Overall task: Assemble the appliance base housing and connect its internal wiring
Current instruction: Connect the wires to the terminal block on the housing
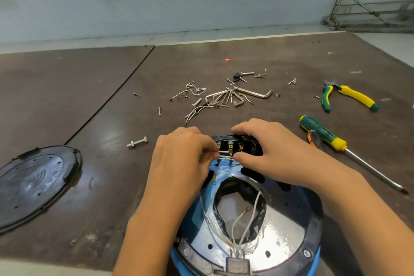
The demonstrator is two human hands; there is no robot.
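Blue appliance housing (291, 213) lies nearest, open side up at the near edge of the dark table (100, 101), with a shiny metal plate inside and loose white wires (244, 219) running across its dark central opening; one of them ends in a small ring terminal. At the far rim of the housing sits a black terminal block (242, 144) with a row of brass tabs. Both hands meet over it. The left hand (181, 161) has thumb and forefinger pressed together, pinching a thin white wire (224, 152) that reaches toward one of the tabs. The right hand (266, 152) arches over the block, fingers curled on its far edge and thumb on the near side, gripping it. Left of the housing, well apart, a round black base cover (35, 184) lies flat, and a single bolt (137, 142) rests between it and the hands. To the right lies a green and yellow screwdriver (324, 135), with an orange-handled tool just beside its grip. Farther back, a scatter of screws, bolts and hex keys (226, 96) spreads over the table, and green and yellow pliers (349, 97) lie to the far right.
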